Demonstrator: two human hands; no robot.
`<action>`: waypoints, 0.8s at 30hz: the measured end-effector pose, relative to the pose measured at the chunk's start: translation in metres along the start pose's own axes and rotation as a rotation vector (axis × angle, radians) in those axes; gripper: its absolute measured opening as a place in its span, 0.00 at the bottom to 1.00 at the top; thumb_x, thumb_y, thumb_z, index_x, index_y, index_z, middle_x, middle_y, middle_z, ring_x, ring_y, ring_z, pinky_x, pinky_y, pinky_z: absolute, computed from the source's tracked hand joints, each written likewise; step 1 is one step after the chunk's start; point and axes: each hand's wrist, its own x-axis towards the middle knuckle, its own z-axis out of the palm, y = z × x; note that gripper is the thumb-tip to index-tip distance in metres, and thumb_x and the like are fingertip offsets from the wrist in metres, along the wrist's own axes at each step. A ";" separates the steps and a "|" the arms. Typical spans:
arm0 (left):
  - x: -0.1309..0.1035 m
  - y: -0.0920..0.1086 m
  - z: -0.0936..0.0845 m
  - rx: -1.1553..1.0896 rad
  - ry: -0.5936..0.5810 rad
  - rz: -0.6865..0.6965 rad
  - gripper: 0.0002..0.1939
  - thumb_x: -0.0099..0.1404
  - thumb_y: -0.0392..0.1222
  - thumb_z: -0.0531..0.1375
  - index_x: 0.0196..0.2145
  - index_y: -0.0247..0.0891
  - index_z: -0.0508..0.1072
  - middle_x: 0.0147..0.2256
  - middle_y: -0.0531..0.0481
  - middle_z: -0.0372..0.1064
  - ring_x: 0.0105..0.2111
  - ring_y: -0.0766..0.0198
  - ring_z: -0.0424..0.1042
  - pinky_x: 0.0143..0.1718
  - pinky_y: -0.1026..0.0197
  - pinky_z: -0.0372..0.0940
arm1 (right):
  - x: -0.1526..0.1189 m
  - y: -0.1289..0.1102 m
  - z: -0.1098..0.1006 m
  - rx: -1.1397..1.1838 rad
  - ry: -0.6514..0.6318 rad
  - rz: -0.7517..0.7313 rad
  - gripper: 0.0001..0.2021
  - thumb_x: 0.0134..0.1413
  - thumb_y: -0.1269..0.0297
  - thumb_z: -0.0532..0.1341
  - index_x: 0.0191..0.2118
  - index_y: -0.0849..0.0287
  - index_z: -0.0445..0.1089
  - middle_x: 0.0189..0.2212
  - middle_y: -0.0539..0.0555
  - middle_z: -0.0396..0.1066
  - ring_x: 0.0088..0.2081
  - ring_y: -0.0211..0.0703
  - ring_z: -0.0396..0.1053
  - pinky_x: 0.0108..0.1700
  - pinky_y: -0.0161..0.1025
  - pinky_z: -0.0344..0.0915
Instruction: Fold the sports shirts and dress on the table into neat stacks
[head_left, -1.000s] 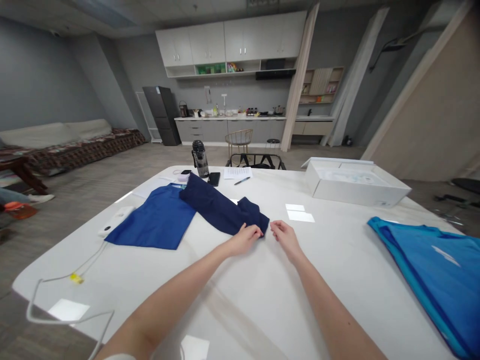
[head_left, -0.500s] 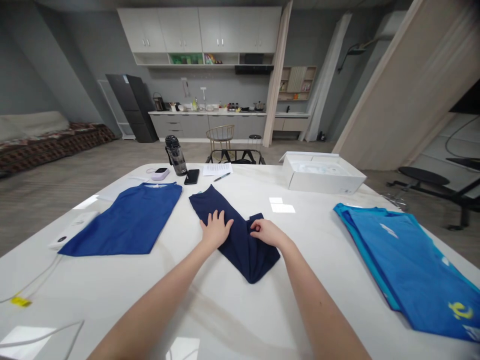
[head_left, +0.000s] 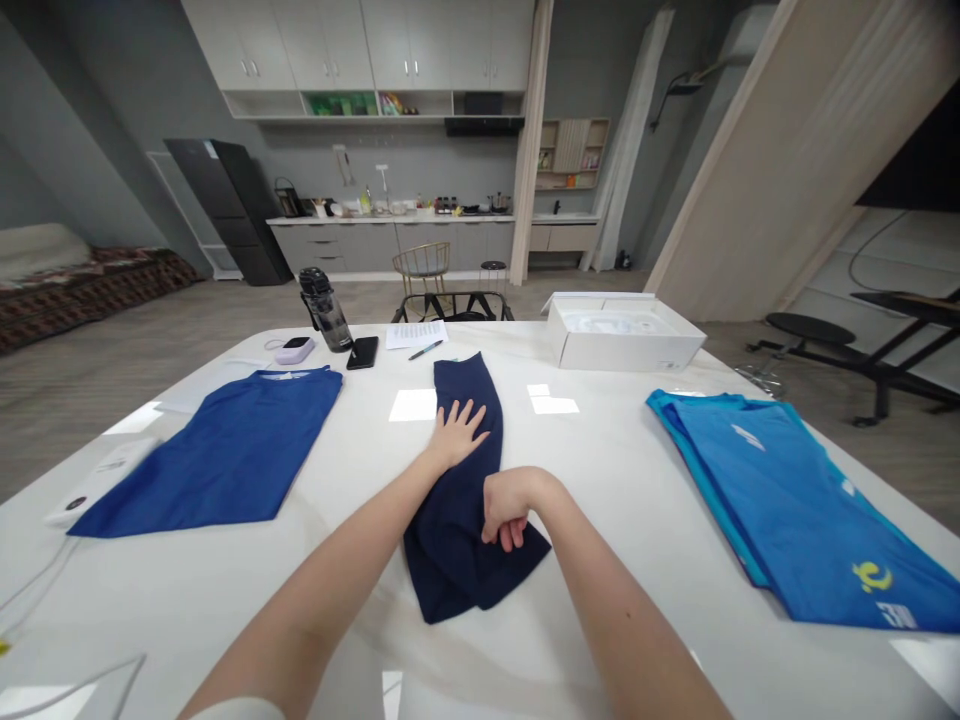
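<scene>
A dark navy garment (head_left: 466, 500), with two flared ends that look like the legs of shorts, lies lengthwise on the white table (head_left: 337, 590). Its narrow end points away from me, and the fabric is rumpled near the legs. My left hand (head_left: 454, 436) rests flat on its upper part with the fingers spread. Lower down, at the garment's right edge, my right hand (head_left: 511, 508) is bent at the wrist with curled fingers closed on the cloth; the fingertips are partly hidden.
A blue shirt (head_left: 225, 450) lies left, overlapping a white power strip (head_left: 94, 487). Bright blue folded clothing (head_left: 780, 480) lies right. Behind are a bottle (head_left: 326, 312), a phone (head_left: 363, 352), a pen (head_left: 425, 350), a paper sheet (head_left: 417, 334) and an open white box (head_left: 626, 348).
The navy garment has swung from a diagonal to nearly straight away from me, its lower end spread nearer. My right hand has moved down and turned its fingers downward. My left hand stays flat.
</scene>
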 end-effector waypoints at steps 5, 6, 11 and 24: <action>0.009 0.044 -0.004 -0.120 -0.041 0.100 0.31 0.72 0.61 0.47 0.67 0.49 0.61 0.70 0.48 0.51 0.71 0.44 0.44 0.69 0.36 0.35 | -0.026 0.020 -0.019 0.132 0.068 -0.026 0.13 0.43 0.57 0.70 0.20 0.62 0.75 0.22 0.57 0.77 0.21 0.39 0.71 0.24 0.32 0.61; 0.012 0.053 -0.006 -0.142 0.000 0.086 0.30 0.72 0.61 0.46 0.66 0.48 0.63 0.68 0.46 0.55 0.70 0.45 0.48 0.70 0.37 0.34 | -0.035 0.029 -0.025 0.163 0.157 -0.035 0.13 0.44 0.57 0.69 0.21 0.61 0.75 0.23 0.57 0.77 0.20 0.38 0.70 0.24 0.33 0.61; 0.032 0.097 -0.009 -0.308 0.157 -0.013 0.35 0.63 0.57 0.63 0.61 0.35 0.67 0.66 0.30 0.54 0.68 0.37 0.49 0.69 0.37 0.29 | -0.063 0.076 -0.048 0.245 0.616 -0.040 0.13 0.52 0.57 0.64 0.24 0.61 0.75 0.27 0.59 0.78 0.19 0.37 0.64 0.25 0.37 0.60; 0.071 0.083 -0.027 -1.042 0.333 -0.370 0.08 0.65 0.35 0.61 0.28 0.39 0.68 0.35 0.37 0.72 0.49 0.44 0.71 0.55 0.46 0.62 | -0.051 0.106 -0.062 0.206 0.661 0.018 0.21 0.63 0.56 0.59 0.58 0.61 0.69 0.41 0.59 0.78 0.28 0.37 0.70 0.28 0.33 0.63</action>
